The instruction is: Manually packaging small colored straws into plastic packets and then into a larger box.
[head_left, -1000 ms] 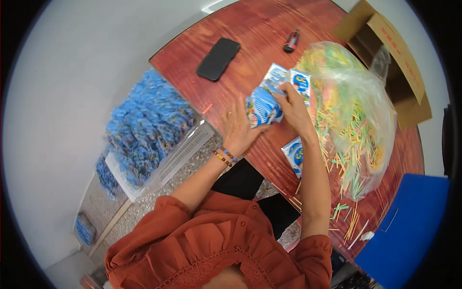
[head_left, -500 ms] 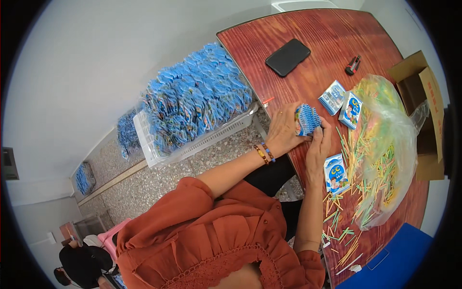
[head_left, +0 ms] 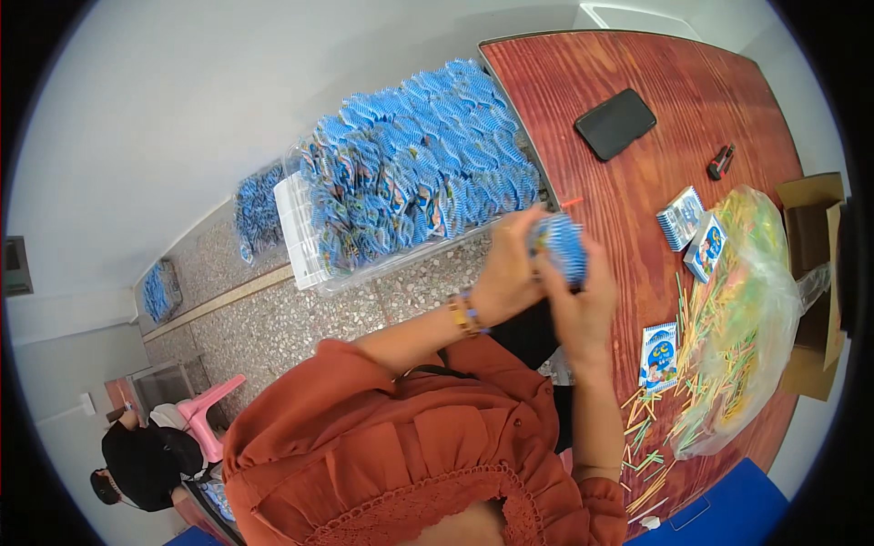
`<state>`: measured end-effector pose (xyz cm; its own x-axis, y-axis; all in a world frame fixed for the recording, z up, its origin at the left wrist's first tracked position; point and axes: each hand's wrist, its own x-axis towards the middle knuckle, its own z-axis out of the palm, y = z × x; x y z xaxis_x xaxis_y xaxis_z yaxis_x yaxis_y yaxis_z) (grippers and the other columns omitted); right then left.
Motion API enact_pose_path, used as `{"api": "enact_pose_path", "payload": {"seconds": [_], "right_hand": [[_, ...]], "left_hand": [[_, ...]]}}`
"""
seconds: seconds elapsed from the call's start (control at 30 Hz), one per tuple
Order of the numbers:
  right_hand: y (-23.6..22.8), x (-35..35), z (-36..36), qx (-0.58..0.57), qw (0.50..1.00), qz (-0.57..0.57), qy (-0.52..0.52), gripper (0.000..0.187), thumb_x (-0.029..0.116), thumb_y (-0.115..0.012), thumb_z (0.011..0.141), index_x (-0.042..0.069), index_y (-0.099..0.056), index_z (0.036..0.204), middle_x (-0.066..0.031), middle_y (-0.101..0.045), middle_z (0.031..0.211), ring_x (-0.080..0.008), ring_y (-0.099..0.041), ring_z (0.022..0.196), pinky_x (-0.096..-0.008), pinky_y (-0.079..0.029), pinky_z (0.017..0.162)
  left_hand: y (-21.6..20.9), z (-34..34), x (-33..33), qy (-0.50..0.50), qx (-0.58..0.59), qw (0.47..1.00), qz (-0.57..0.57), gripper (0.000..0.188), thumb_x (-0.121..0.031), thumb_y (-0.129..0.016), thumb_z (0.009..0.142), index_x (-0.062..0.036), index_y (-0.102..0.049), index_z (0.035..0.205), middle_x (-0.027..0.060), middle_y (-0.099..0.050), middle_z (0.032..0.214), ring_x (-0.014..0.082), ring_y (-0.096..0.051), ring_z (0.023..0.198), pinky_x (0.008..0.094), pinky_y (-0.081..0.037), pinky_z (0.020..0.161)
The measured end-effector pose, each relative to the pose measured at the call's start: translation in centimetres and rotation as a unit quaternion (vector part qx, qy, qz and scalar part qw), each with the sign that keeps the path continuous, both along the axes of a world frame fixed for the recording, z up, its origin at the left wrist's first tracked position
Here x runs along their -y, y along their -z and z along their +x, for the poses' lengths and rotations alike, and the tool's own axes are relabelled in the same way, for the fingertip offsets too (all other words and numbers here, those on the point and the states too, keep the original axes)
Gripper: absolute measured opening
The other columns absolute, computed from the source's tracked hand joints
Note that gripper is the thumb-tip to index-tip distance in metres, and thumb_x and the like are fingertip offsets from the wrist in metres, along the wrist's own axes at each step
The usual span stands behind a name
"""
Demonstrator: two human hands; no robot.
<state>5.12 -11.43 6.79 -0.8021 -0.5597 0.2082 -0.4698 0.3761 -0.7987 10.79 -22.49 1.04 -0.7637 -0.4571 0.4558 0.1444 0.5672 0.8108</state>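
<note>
bundle (head_left: 566,250) of blue-striped packs, up btwn both hands by table (head_left: 655,196) edge; print blurred. l. hand (head_left: 510,273): fingers part-bent, wrapped on bundle's l. side. r. hand (head_left: 587,305): fingers & thumb bent round r./near side, gap abt as wide as bundle. both have hold of it; exact fingertip contact blurred.

l. of fingers: white crate (head_left: 299,235), heaped w/ blue packs (head_left: 423,168). just beyond fingers: red scrap (head_left: 572,202) at table edge. further out & r.: phone (head_left: 615,124), lying flat; then cutter (head_left: 721,162).

r. of fingers: two stacks (head_left: 681,218), touching or nearly so. r. & nearer body: lone pack (head_left: 659,357), face up. past these: loose sticks (head_left: 648,460), pastel, some under clear bag (head_left: 751,341); carton (head_left: 806,378) beyond bag, far r.

far l. of fingers, toward body side: person (head_left: 146,464) in black, near pink stool (head_left: 208,414).
</note>
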Motion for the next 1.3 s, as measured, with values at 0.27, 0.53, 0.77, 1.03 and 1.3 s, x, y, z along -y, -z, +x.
{"api": "enact_pose_path", "payload": {"seconds": [0.27, 0.53, 0.77, 1.03, 1.3], "right_hand": [[11.0, 11.3, 7.8, 0.195, 0.971, -0.062, -0.123, 0.04, 0.015, -0.069, 0.083, -0.002, -0.053, 0.116, -0.0211, -0.062, 0.099, -0.0344, -0.063, 0.088, -0.0395, -0.05, 0.075], [12.3, 14.3, 5.1, 0.097, 0.987, -0.014, -0.124, 0.034, 0.013, -0.063, 0.086, -0.001, -0.05, 0.114, -0.0215, -0.058, 0.111, -0.0407, -0.059, 0.097, -0.0459, -0.049, 0.077], [13.2, 14.6, 5.1, -0.11, 0.987, 0.066, -0.102, 0.033, 0.009, -0.065, 0.077, 0.001, -0.052, 0.107, -0.014, -0.058, 0.104, -0.0317, -0.061, 0.089, -0.0399, -0.052, 0.071], [11.5, 14.3, 5.1, -0.138, 0.986, 0.078, -0.061, 0.03, 0.01, -0.064, 0.075, 0.004, -0.055, 0.104, -0.0107, -0.056, 0.104, -0.0272, -0.055, 0.097, -0.038, -0.049, 0.072], [12.5, 13.3, 4.2, -0.137, 0.971, 0.172, -0.097, 0.032, 0.012, -0.061, 0.079, 0.004, -0.057, 0.11, -0.0108, -0.055, 0.106, -0.0272, -0.054, 0.096, -0.0403, -0.043, 0.081]], "left_hand": [[7.4, 12.0, 10.2, -0.08, 0.178, 0.981, -0.004, 0.079, -0.015, -0.081, 0.07, 0.0011, -0.031, 0.129, 0.019, -0.042, 0.125, 0.0334, -0.047, 0.116, 0.0416, -0.039, 0.1], [10.8, 8.3, 13.3, -0.136, 0.149, 0.974, -0.105, 0.063, -0.008, -0.072, 0.072, 0.0006, -0.038, 0.125, 0.0199, -0.043, 0.118, 0.0369, -0.043, 0.112, 0.0437, -0.033, 0.099], [8.6, 8.2, 11.3, -0.203, 0.295, 0.904, -0.231, 0.07, -0.004, -0.071, 0.072, 0.0003, -0.038, 0.134, 0.0195, -0.042, 0.126, 0.0392, -0.041, 0.116, 0.046, -0.029, 0.099], [11.0, 10.3, 11.0, -0.158, 0.165, 0.972, 0.053, 0.058, 0.006, -0.069, 0.074, 0.0003, -0.042, 0.125, 0.0153, -0.044, 0.121, 0.0257, -0.05, 0.113, 0.0368, -0.047, 0.096], [11.0, 8.8, 11.3, -0.139, 0.211, 0.966, -0.061, 0.048, 0.008, -0.067, 0.073, -0.0006, -0.048, 0.117, 0.0183, -0.051, 0.109, 0.0345, -0.053, 0.096, 0.038, -0.047, 0.08]]}}
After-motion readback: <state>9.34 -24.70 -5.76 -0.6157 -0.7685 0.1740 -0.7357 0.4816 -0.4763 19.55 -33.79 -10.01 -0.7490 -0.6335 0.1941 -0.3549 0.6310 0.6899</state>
